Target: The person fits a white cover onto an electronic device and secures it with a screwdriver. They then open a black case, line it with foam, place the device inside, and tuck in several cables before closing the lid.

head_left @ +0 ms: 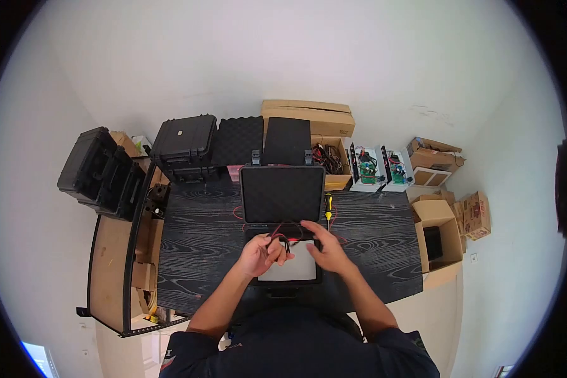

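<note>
My left hand (263, 255) is closed around a thin black and red cable (288, 243), which loops up and to the right of the fingers. Thumb and forefinger of my right hand (329, 252) are spread apart beside that loop; whether a fingertip touches the cable is too small to tell. Both hands are above an open black hard case (319, 274) with a pale grey panel (290, 269) in its base. Its raised lid (283, 194) is lined with dark foam. A yellow-handled screwdriver (328, 206) lies right of the lid, near red wire (334, 228).
The case stands on a dark wood-grain table (378, 233). Behind it are closed black cases (184, 142), foam sheets (239, 140), a box of cables (329, 160) and two units with green circuit boards (367, 170). An open cardboard box (440, 227) stands at the right edge.
</note>
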`<state>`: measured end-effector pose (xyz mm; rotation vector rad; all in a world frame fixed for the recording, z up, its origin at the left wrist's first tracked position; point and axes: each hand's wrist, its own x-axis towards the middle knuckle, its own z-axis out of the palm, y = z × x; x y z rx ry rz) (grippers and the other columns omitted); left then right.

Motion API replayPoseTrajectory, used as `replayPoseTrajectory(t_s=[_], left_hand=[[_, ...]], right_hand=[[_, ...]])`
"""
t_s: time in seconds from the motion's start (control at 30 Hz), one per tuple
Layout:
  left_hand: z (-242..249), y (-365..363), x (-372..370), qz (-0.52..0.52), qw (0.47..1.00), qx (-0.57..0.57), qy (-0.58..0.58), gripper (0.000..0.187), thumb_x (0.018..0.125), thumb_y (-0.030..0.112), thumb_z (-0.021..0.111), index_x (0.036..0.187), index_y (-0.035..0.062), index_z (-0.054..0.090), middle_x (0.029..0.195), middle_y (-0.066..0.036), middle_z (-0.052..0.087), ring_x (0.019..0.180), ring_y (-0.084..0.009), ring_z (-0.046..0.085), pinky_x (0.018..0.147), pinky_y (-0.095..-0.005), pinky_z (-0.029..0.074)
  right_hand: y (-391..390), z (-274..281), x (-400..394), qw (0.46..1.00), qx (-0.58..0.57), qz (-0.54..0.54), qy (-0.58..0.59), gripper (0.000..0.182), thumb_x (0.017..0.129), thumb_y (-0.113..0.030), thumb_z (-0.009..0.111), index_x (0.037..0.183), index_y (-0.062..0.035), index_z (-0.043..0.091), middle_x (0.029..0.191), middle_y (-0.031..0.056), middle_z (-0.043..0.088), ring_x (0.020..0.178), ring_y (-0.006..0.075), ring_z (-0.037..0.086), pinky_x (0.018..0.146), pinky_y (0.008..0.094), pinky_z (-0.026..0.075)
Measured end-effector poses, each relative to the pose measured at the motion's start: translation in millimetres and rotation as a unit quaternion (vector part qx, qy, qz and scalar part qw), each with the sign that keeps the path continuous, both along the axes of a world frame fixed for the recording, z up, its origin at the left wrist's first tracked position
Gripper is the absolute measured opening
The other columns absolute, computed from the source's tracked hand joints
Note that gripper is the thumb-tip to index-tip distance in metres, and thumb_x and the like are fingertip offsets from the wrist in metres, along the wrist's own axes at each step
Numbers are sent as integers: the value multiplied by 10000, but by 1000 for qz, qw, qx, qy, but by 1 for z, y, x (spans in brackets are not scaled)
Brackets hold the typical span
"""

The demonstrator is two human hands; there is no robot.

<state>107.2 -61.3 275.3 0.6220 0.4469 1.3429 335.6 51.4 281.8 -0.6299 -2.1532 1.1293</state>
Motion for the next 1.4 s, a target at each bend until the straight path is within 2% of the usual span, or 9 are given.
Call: replayPoseTrajectory(t_s=[0.13,0.33,0.53,0.63,0.73,0.83,1.03,1.27,1.4], left_hand=[[5,1,4,-19,999,8,40,358,1062,341,457,769,140,504,556,-53,496,710,-256,665,1104,-536,499],[20,-7,4,9,993,27,115,353,1087,329,473,840,91,555,620,-77,548,758,-274,680,1121,-536,480],[2,3,6,132,989,65,-10,218,1119,252,449,1172,73,561,973,-98,655,1174,-300,623,1145,-491,423],[7,13,10,241,969,42,7,207,1130,206,429,1206,79,574,1011,-107,661,1223,-317,614,1180,-486,387],[-4,15,6,247,968,30,-19,214,1133,187,423,1232,82,582,1039,-115,667,1267,-338,601,1201,-493,373],[-1,15,6,260,964,15,-52,204,1125,185,431,1208,78,583,1003,-111,669,1234,-330,621,1211,-503,375],[4,14,-5,195,967,26,-160,182,1056,232,470,1076,90,582,880,-82,651,1058,-280,677,1234,-518,367],[-1,12,-14,170,964,49,-200,178,1037,262,477,992,112,562,841,-70,639,1020,-284,688,1248,-522,353],[7,14,-1,240,961,38,-134,187,1108,211,417,1055,100,559,920,-88,674,1083,-287,676,1243,-512,360]], right_hand=[[-18,14,-37,995,11,-4,96,445,973,24,657,1415,-23,632,1361,164,676,1266,288,664,1059,397,527],[-13,-13,-44,994,12,28,108,242,1007,52,617,1232,7,690,1067,85,742,945,203,715,866,335,562],[-21,-40,-45,971,-229,70,26,153,1100,-57,556,1209,-1,649,880,1,643,822,105,626,760,283,539],[-21,-53,-35,926,-338,104,-130,161,1121,-107,539,1203,0,627,862,-6,633,802,103,621,730,284,536],[-26,-50,-30,924,-356,105,-94,144,1098,-125,583,1167,-19,654,852,43,680,728,120,615,655,330,534],[-40,-30,-33,988,-149,-13,-38,140,1064,-133,632,1170,-48,662,842,96,700,708,185,662,655,357,543],[-33,-29,-22,991,49,-110,-55,146,1007,-113,683,1142,-59,691,891,142,750,776,330,743,679,406,574],[-37,-11,-19,988,113,-96,-40,115,936,-117,774,1018,-47,733,922,121,759,772,336,738,680,407,582],[-37,-19,-23,989,105,-97,-33,100,950,-140,775,964,-49,739,924,97,750,783,294,733,691,390,577]])
